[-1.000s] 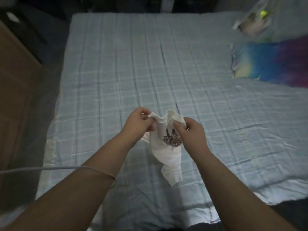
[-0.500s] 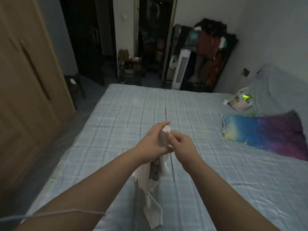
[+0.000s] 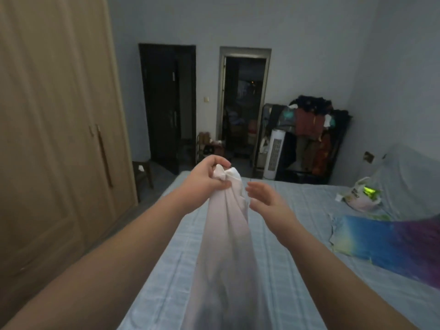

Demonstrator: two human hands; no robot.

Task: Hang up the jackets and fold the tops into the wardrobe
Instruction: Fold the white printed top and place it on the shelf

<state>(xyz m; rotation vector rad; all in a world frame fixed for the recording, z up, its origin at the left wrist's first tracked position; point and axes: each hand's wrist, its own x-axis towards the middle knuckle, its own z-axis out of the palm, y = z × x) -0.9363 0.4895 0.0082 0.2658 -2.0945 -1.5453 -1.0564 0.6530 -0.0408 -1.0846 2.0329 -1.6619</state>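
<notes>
Over the bed, the right hand had released the white top, fingers slack beside it, while the left hand gripped its bunched edge; folding remained undone.

Left forearm: bare, extended forward and up from the lower left. My left hand: raised ahead of me, fingers and thumb curled tight around the bunched upper end of the white top. Right forearm: bare, extended from the lower right. My right hand: palm turned toward the left hand, fingers spread and loosely bent, gripping nothing, just beside the cloth; contact cannot be confirmed.
</notes>
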